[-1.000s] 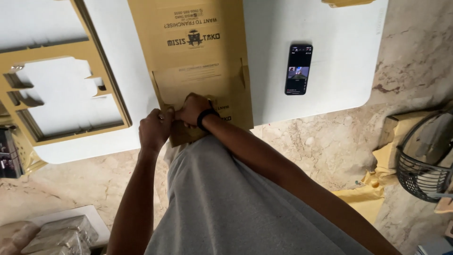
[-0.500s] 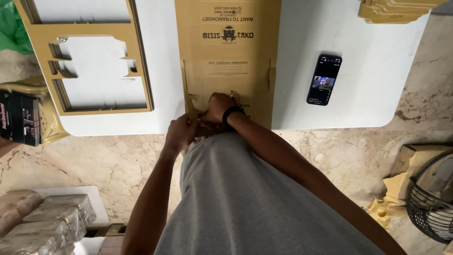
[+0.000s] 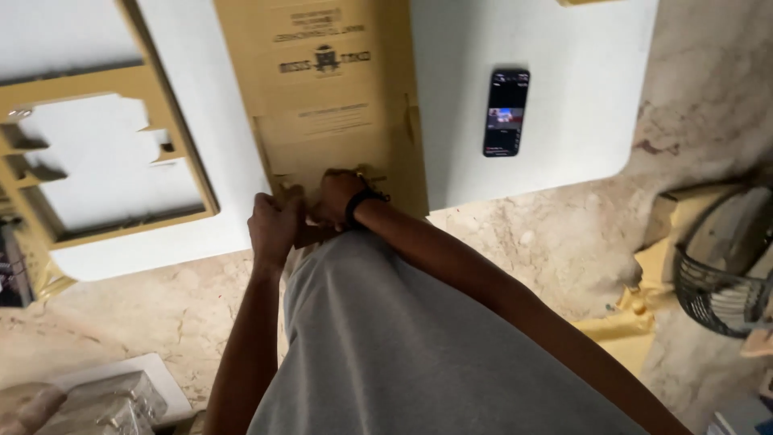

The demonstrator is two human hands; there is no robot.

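white table (image 3: 564,153) on marble floor | both hands, left hand (image 3: 274,225) and right hand (image 3: 336,197), pinching cardboard sheet (image 3: 322,105) at its near edge | risk: flap tears if bent hard; phone (image 3: 506,111) right of sheet could be nudged

Packing workshop: die-cut cardboard sheets (image 3: 322,97) on white table (image 3: 564,97).
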